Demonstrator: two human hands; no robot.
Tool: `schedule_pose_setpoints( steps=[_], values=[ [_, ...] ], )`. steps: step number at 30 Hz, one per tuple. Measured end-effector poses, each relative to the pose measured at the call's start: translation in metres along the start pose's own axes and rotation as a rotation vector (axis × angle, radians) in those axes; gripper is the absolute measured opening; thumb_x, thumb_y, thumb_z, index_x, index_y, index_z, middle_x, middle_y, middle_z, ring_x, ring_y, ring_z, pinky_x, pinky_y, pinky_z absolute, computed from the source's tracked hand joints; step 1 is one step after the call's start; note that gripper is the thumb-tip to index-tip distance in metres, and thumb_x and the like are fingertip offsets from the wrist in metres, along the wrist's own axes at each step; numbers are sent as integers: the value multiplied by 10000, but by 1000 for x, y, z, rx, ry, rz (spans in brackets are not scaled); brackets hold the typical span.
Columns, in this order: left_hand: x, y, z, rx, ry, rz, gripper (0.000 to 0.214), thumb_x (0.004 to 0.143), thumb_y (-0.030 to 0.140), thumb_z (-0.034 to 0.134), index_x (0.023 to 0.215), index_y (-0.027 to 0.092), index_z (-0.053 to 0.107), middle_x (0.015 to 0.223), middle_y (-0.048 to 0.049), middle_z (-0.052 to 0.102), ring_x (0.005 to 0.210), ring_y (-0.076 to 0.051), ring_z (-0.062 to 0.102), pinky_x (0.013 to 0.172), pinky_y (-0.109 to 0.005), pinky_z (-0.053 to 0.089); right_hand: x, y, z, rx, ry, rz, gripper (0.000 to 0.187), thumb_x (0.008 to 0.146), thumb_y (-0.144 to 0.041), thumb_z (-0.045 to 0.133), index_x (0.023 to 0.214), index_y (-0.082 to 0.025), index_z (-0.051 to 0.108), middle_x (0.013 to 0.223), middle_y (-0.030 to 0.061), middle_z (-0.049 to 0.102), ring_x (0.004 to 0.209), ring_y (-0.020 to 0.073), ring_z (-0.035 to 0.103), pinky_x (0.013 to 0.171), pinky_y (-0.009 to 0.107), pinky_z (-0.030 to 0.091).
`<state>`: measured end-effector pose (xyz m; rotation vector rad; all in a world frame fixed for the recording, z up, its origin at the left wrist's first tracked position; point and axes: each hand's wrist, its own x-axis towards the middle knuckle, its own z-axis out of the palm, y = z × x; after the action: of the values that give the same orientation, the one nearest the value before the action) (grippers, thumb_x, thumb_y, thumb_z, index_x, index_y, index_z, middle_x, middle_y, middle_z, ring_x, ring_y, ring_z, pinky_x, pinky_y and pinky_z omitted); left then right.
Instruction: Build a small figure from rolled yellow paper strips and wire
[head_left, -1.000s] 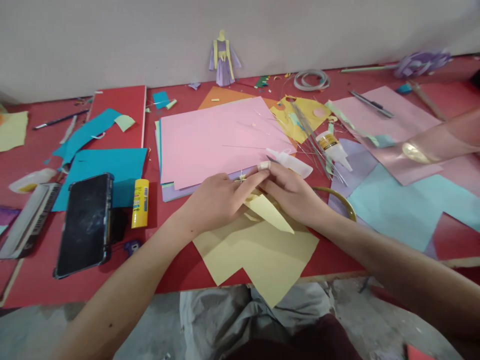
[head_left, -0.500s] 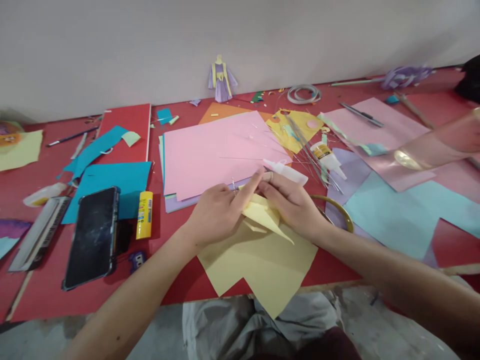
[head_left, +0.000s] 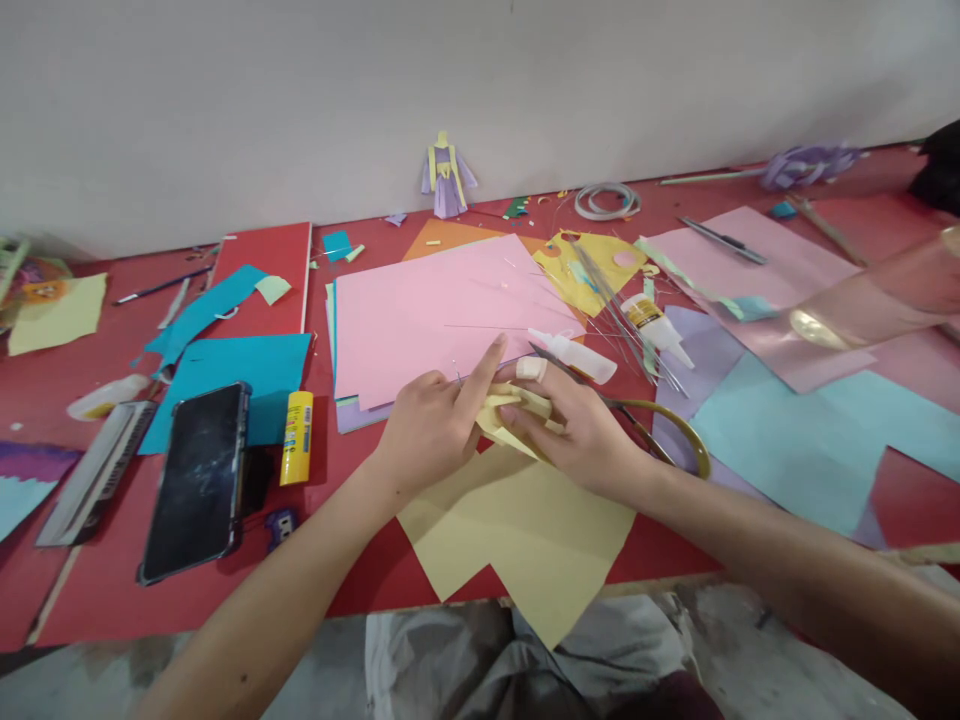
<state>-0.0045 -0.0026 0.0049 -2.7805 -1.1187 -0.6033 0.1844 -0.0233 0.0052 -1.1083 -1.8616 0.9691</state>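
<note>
pale yellow folded paper (head_left: 517,412) sits pinched between both hands at the near middle of the red table (head_left: 360,560), just above a larger yellow sheet (head_left: 525,530). the left hand (head_left: 427,430) grips its left edge, index finger stretched toward the pink paper stack (head_left: 435,310). the right hand (head_left: 577,425) closes over its right side, a plaster on one fingertip. something thin, perhaps a wire, shows by the left fingers. a glue bottle (head_left: 574,355) and scissors (head_left: 660,430) lie just right; a phone (head_left: 196,480) and glue stick (head_left: 298,437) lie left.
</note>
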Motion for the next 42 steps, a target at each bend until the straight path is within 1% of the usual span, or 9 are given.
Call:
schedule_pose_setpoints(
  steps=[5, 13, 16, 19, 22, 27, 32, 36, 42],
  values=[
    [1, 1, -1, -48, -19, 42, 638, 951, 225, 315, 1531, 131, 69, 834, -54, 721, 595, -166, 574, 619, -285, 450, 1, 5, 1, 40, 13, -4, 208, 875, -157, 544, 1069, -231, 535, 1061, 80, 685, 1017, 247, 662, 806, 369, 556],
    [0, 1, 2, 31, -9, 81, 653, 976, 236, 279, 1541, 97, -18, 668, -10, 657, 527, -171, 540, 584, -289, 431, 5, 2, -1, 138, -26, 9, 186, 875, -182, 536, 1053, -232, 559, 1038, 58, 678, 951, 217, 672, 808, 344, 544],
    [0, -1, 1, 35, -2, 54, 640, 969, 212, 279, 1540, 103, 9, 686, -9, 664, 542, -167, 538, 580, -282, 425, 5, -2, -2, 172, -34, 64, 198, 897, -242, 556, 1095, -237, 561, 905, 36, 677, 802, 194, 661, 694, 314, 538],
    [1, -3, 0, 58, -11, -15, 634, 953, 195, 306, 1537, 98, 80, 635, 1, 638, 552, -168, 540, 565, -274, 410, 3, -4, -4, 340, -40, 200, 298, 940, -368, 529, 1209, -245, 491, 671, -35, 588, 524, 131, 559, 481, 250, 447],
    [1, -7, -1, 108, 23, -87, 620, 940, 176, 322, 1531, 112, 150, 585, 18, 601, 534, -162, 522, 539, -264, 376, 2, -5, -7, 457, -47, 209, 380, 938, -515, 499, 1178, -220, 496, 615, -59, 527, 454, 102, 520, 448, 233, 418],
    [1, -10, 0, 186, 95, -104, 614, 896, 124, 370, 1502, 98, 271, 556, 26, 557, 501, -155, 469, 544, -270, 363, -1, -2, -6, 273, -115, 91, 395, 883, -549, 573, 1040, -187, 548, 699, -12, 587, 560, 115, 587, 538, 248, 474],
    [0, -11, 3, 169, 135, -85, 605, 827, 67, 372, 1432, 91, 395, 543, 30, 533, 499, -152, 443, 537, -266, 351, -1, -1, 1, 163, -59, 190, 256, 916, -422, 564, 841, -178, 562, 633, -24, 544, 511, 91, 534, 453, 205, 409],
    [1, -9, 3, 153, 104, -126, 581, 838, 92, 380, 1417, 111, 421, 542, 33, 539, 496, -145, 461, 533, -261, 348, 1, 3, 0, 215, 2, 178, 262, 924, -416, 553, 810, -180, 559, 693, -3, 552, 605, 115, 566, 536, 235, 449],
    [2, -7, 2, 110, -7, -207, 555, 887, 172, 407, 1441, 146, 393, 597, 15, 615, 534, -148, 543, 530, -250, 364, 1, 6, -2, 91, 71, 131, 255, 937, -391, 525, 798, -180, 561, 686, -1, 532, 634, 130, 536, 568, 263, 438]
  ],
)
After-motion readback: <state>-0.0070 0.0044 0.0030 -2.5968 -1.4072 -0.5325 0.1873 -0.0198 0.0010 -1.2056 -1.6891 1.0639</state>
